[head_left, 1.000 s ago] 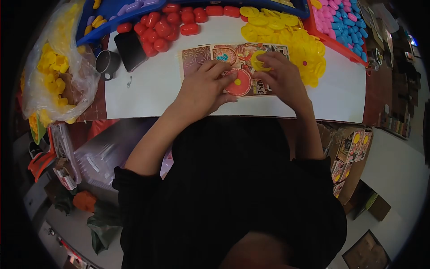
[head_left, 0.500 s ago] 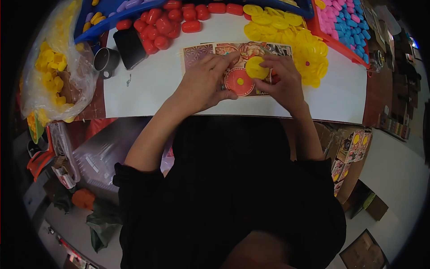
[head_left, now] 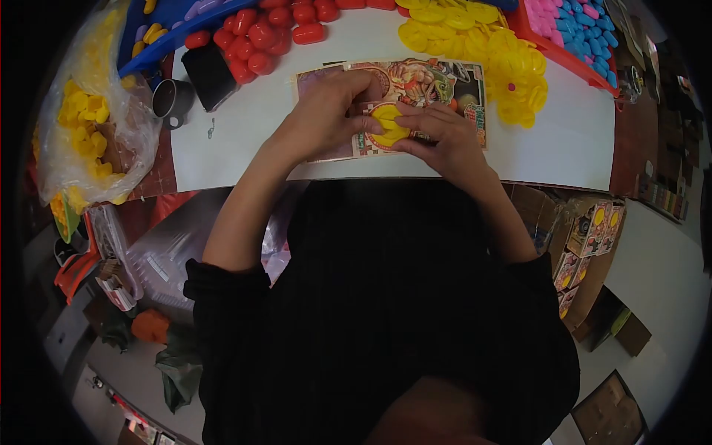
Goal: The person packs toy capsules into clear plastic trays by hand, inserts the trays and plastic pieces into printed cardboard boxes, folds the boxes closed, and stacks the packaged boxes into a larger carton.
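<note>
A flat printed card or box [head_left: 415,78] with colourful cartoon art lies on the white tabletop in front of me. On it sits a round yellow plastic disc [head_left: 387,132], covering the red printed circle. My right hand [head_left: 452,141] grips the disc's right side between thumb and fingertips. From the left, the thumb of my left hand [head_left: 322,115] touches the disc's edge; its fingers, spread away from the thumb, rest on the card's left part. The undersides of both hands are hidden.
Red plastic capsules [head_left: 259,37] and a pile of yellow discs [head_left: 512,70] lie at the back. A black phone-like slab [head_left: 210,76], a dark mug [head_left: 173,101] and a bag of yellow pieces [head_left: 93,141] are left. A red tray [head_left: 567,59] holds pink and blue capsules.
My right hand has moved left and set the yellow disc over the red circle. My left thumb has come up against the disc. The view has shifted slightly.
</note>
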The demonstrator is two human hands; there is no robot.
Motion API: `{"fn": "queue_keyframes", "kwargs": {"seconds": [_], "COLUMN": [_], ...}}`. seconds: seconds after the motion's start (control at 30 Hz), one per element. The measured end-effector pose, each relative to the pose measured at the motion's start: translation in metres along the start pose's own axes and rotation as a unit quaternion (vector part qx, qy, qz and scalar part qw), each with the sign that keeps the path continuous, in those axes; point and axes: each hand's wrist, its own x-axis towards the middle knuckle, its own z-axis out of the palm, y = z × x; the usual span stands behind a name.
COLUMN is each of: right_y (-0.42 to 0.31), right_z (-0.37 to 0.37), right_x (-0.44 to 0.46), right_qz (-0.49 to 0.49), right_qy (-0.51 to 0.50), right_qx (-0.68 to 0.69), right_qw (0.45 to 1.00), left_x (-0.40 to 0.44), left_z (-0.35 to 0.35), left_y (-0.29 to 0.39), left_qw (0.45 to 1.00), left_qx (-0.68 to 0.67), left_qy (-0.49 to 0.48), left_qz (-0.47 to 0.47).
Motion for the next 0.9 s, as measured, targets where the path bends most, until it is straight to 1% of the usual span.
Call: {"fn": "queue_keyframes", "kwargs": {"seconds": [0.03,0.07,0.13,0.17,0.23,0.27,0.33,0.37,0.43,0.47,0.53,0.57,0.6,0.63,0.67,0.7,0.73,0.77,0.8,0.83,0.87,0.9], "right_y": [0.003,0.002,-0.001,0.001,0.004,-0.002,-0.02,-0.022,-0.024,-0.026,-0.024,-0.017,-0.004,0.009,0.014,0.006,-0.005,-0.012,-0.014,-0.015,-0.016,-0.017], "right_z": [-0.004,-0.01,-0.02,-0.018,-0.017,-0.016,-0.011,-0.007,0.001,0.0,-0.01,-0.013,-0.011,-0.009,-0.007,-0.005,-0.004,-0.001,0.004,0.011,0.016,0.016], "right_x": [0.001,0.005,0.019,0.021,0.026,0.027,0.028,0.024,0.015,0.014,0.009,0.003,-0.004,-0.009,-0.014,-0.016,-0.017,-0.017,-0.014,-0.008,-0.004,-0.003], "right_qz": [0.016,0.02,0.09,0.087,0.034,0.032,0.031,0.03,0.029,0.027,0.06,0.054,0.136,0.209,0.205,0.205,0.186,0.164,0.164,0.089,0.012,0.011], "right_qy": [-0.032,-0.035,-0.143,-0.142,-0.174,-0.173,-0.209,-0.209,-0.121,-0.116,-0.084,-0.08,-0.004,0.069,0.1,0.101,0.089,0.075,0.073,0.078,0.083,0.083], "right_qx": [0.029,0.032,0.064,0.065,0.013,0.013,-0.164,-0.165,-0.217,-0.218,-0.072,-0.075,0.123,0.317,0.318,0.321,0.228,0.131,0.133,0.021,-0.09,-0.085], "right_qw": [0.999,0.999,0.984,0.984,0.984,0.984,0.963,0.964,0.968,0.969,0.992,0.993,0.983,0.923,0.92,0.919,0.952,0.975,0.975,0.993,0.992,0.993], "left_x": [0.004,0.007,0.017,0.021,0.028,0.028,0.026,0.025,0.024,0.023,0.019,0.013,0.006,0.0,-0.005,-0.009,-0.015,-0.021,-0.024,-0.025,-0.026,-0.026], "left_z": [-0.002,-0.002,-0.004,-0.004,-0.006,-0.006,-0.006,-0.005,-0.003,-0.004,-0.009,-0.009,-0.009,-0.011,-0.018,-0.024,-0.025,-0.023,-0.02,-0.018,-0.017,-0.017], "left_y": [0.003,0.005,0.006,0.007,0.009,0.012,0.018,0.018,0.016,0.016,0.015,0.011,0.001,-0.011,-0.026,-0.045,-0.058,-0.059,-0.06,-0.059,-0.056,-0.052], "left_qw": [0.998,0.999,0.994,0.993,0.983,0.983,0.979,0.979,0.974,0.974,0.973,0.973,0.99,0.974,0.973,0.961,0.945,0.95,0.95,0.966,0.972,0.972], "left_qx": [0.045,0.043,0.084,0.087,0.11,0.112,0.145,0.145,0.188,0.192,0.187,0.192,0.134,0.073,0.078,0.079,0.076,0.08,0.081,0.016,-0.047,-0.043], "left_qy": [-0.03,-0.033,-0.074,-0.073,-0.136,-0.135,-0.119,-0.118,-0.105,-0.103,-0.116,-0.11,0.049,0.206,0.21,0.264,0.315,0.294,0.293,0.23,0.165,0.165], "left_qz": [0.008,0.005,0.014,0.013,-0.056,-0.056,-0.075,-0.075,-0.063,-0.061,-0.066,-0.063,-0.004,0.058,0.059,0.013,-0.035,-0.071,-0.073,-0.118,-0.162,-0.165]}}
